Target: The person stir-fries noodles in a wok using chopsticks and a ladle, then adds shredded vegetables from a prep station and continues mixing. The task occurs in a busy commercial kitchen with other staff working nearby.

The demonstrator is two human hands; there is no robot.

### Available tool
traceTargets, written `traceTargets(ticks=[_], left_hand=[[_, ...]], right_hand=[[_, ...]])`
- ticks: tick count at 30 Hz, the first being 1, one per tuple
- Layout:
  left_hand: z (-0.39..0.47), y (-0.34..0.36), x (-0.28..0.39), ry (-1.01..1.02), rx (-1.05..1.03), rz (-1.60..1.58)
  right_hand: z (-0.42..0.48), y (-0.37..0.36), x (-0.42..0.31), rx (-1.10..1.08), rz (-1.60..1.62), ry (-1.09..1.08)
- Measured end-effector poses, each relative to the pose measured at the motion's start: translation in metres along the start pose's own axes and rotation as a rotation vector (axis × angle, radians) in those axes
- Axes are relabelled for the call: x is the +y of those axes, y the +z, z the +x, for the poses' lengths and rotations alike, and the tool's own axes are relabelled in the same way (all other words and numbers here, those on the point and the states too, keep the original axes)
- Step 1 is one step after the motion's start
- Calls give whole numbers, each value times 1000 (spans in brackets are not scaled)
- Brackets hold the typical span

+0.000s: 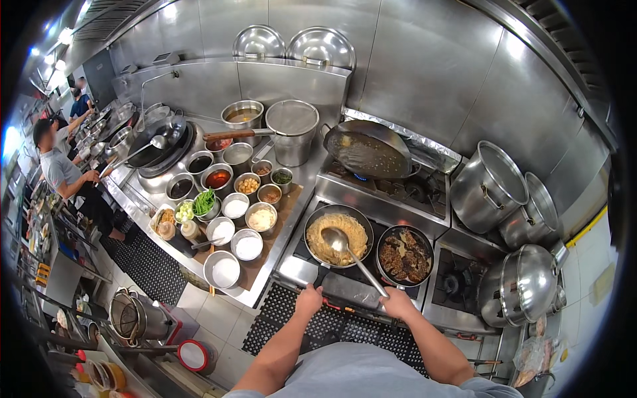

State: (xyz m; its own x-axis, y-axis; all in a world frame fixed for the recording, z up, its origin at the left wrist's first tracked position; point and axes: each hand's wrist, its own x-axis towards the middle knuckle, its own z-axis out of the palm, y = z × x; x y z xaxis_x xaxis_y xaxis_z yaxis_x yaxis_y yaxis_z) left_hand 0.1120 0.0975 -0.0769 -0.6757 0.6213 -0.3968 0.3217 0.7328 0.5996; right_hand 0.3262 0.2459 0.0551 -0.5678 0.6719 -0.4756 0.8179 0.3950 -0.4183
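My left hand (309, 300) grips the black handle (322, 273) of a frying pan (369, 224) on the stove. Pale, thin noodles (318, 230) fill much of that pan. In my right hand (398, 302) is the long handle of a steel ladle (335, 240), its bowl resting on the noodles. Close by on the right, a second frying pan (380, 258) holds dark browned food pieces (404, 256), apparently with some sauce; I cannot tell what they are.
Left of the stove, steel containers (222, 268) of seasonings crowd a counter (259, 286). Behind, a large wok (371, 149) sits over a blue flame. Stockpots (487, 191) and a domed steel pot (520, 286) stand right. A co-worker (62, 169) works at the far left. Perforated black matting (278, 318) covers the floor.
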Motion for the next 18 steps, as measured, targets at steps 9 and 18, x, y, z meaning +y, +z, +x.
traceTargets(ticks=[9,18], left_hand=[[3,8,-10,14,-2,-1],[1,7,-7,6,-36,-6]], right_hand=[[70,1,-5,-146,506,82],[96,-7,45,-66,496,132]])
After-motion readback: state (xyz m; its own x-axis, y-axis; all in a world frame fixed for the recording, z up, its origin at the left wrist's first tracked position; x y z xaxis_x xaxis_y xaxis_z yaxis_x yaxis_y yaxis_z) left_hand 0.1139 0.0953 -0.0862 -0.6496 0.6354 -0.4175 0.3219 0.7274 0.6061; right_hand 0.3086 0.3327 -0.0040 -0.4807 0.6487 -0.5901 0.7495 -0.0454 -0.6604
